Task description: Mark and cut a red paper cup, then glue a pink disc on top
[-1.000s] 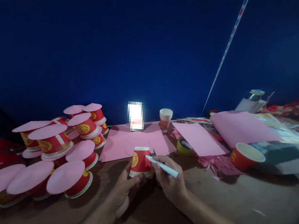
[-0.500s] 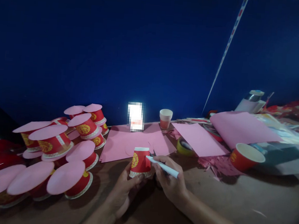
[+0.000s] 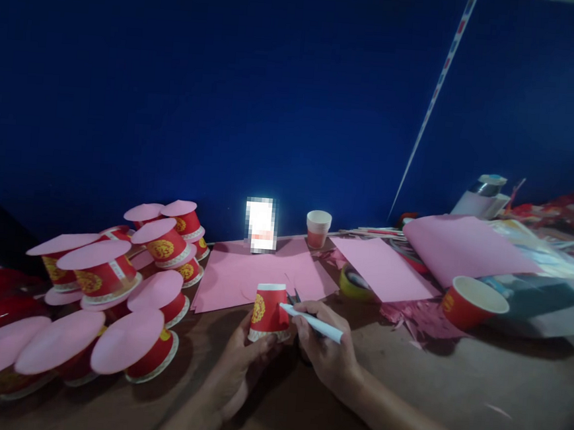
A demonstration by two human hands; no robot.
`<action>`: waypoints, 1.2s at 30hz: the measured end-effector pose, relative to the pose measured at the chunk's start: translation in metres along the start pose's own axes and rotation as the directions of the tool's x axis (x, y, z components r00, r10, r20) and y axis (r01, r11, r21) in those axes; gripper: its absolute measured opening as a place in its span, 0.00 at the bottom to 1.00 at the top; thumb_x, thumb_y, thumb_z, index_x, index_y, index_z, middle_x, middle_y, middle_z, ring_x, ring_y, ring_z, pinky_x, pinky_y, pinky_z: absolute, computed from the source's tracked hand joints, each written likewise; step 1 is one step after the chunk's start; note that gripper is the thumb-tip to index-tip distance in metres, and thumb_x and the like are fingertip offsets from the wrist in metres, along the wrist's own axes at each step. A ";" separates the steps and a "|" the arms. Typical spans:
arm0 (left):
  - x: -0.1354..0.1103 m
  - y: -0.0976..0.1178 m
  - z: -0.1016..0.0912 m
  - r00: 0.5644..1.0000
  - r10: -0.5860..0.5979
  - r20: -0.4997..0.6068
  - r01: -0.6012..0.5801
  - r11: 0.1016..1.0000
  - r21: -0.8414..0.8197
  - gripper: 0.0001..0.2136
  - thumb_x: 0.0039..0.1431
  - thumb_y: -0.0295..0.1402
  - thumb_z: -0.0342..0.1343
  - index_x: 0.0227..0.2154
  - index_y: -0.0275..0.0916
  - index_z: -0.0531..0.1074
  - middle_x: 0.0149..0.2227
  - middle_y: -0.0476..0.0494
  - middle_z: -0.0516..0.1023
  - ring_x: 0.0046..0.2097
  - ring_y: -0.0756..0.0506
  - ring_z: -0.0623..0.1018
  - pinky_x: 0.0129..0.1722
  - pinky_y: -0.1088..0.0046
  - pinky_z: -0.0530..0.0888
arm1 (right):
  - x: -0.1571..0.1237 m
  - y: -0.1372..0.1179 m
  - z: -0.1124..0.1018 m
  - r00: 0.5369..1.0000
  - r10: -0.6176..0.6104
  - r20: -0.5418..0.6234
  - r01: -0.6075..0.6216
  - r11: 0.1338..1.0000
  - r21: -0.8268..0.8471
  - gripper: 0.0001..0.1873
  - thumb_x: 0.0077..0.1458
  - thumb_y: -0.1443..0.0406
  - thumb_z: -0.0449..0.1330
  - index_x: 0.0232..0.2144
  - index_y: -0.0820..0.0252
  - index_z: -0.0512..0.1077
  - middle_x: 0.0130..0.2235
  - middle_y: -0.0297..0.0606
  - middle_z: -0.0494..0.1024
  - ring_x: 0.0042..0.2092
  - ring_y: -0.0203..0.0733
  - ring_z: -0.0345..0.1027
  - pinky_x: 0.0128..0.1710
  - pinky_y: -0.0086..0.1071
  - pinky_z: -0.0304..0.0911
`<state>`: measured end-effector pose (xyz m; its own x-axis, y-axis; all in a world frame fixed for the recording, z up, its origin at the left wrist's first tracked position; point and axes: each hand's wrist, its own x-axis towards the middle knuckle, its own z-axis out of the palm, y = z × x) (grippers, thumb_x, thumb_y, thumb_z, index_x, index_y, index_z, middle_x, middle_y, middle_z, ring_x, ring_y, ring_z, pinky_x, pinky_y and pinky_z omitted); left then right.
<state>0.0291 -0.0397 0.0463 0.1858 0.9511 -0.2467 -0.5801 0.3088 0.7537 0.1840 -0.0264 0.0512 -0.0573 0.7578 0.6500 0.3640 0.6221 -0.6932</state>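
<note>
One red cup [image 3: 274,317], printed with a yellow emblem, was held narrow end up above the counter [image 3: 422,391] by the left hand [image 3: 240,367], its grip closed around the lower edge. The right hand [image 3: 329,347] had a narrow grip on one white pen [image 3: 320,326], whose tip lay at the cup's side; contact could not be told. To the left, nine pink discs [image 3: 125,341] showed plainly, each capping one of the capped cups [image 3: 151,357]; others were partly hidden beneath. One nested stack of cups [image 3: 318,232], its number unclear, stood behind, and one open cup [image 3: 468,309] stood upright to the right. One yellow roll [image 3: 351,287] lay near a loose pink sheet [image 3: 384,270]. The capped cups bore yellow emblems; any lettering was too small to read, and one bright panel [image 3: 261,223] was pixelated. Compared with half a second earlier, both grips were unchanged, while the surroundings sat very slightly lower in view.
</note>
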 end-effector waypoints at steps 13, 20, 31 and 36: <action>0.002 -0.001 -0.001 1.000 0.001 -0.003 -0.001 1.000 0.005 0.33 0.43 0.25 0.64 0.53 0.41 0.60 0.44 0.39 0.76 0.43 0.44 0.76 0.41 0.71 0.72 | -0.005 0.001 0.003 1.000 -0.021 -0.009 0.021 1.000 0.018 0.05 0.53 0.69 0.56 0.35 0.59 0.70 0.30 0.36 0.74 0.31 0.37 0.69 0.34 0.29 0.65; 0.001 0.000 0.003 1.000 0.015 -0.004 -0.015 1.000 0.008 0.34 0.43 0.25 0.64 0.54 0.40 0.58 0.44 0.38 0.75 0.43 0.42 0.76 0.43 0.67 0.72 | -0.004 0.002 0.002 1.000 -0.023 -0.019 0.023 1.000 0.020 0.06 0.53 0.70 0.56 0.35 0.59 0.69 0.31 0.36 0.74 0.32 0.37 0.69 0.34 0.29 0.65; 0.000 -0.001 -0.001 0.999 0.012 -0.034 -0.012 1.000 -0.018 0.38 0.42 0.24 0.64 0.56 0.44 0.54 0.47 0.40 0.73 0.44 0.43 0.76 0.44 0.67 0.71 | -0.002 0.003 0.004 1.000 -0.021 -0.013 0.021 1.000 0.014 0.08 0.54 0.69 0.55 0.38 0.60 0.70 0.34 0.40 0.75 0.35 0.39 0.70 0.37 0.31 0.67; -0.001 0.000 0.001 0.999 0.030 -0.041 -0.031 0.999 -0.029 0.37 0.41 0.25 0.65 0.55 0.45 0.56 0.46 0.42 0.74 0.43 0.45 0.76 0.43 0.70 0.71 | -0.001 0.001 0.002 1.000 -0.011 0.026 0.009 0.997 0.071 0.10 0.55 0.69 0.54 0.41 0.59 0.70 0.37 0.40 0.75 0.38 0.40 0.69 0.40 0.33 0.66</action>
<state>0.0297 -0.0407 0.0477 0.1362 0.9589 -0.2488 -0.6084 0.2792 0.7429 0.1827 -0.0255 0.0491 -0.0853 0.7558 0.6493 0.2966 0.6414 -0.7076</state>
